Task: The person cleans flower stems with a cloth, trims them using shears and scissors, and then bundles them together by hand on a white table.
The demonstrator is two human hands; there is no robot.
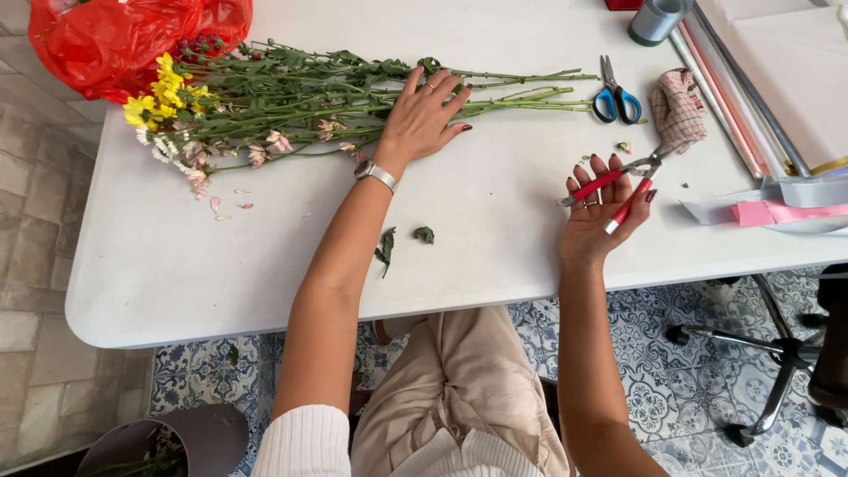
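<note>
Where the white table (495,256) reaches its far left corner, a red plastic bag (115,40) sits over the heads of a flower bunch (291,102) whose stems run along the far edge, and the left hand (424,115) lies flat and open on those stems, gripping nothing. Near the front edge lie loose leaves (402,241); further right the right hand (605,212), palm up, has fingers closed around red-handled pruning shears (618,181), with blue-handled scissors (616,93) beyond.
</note>
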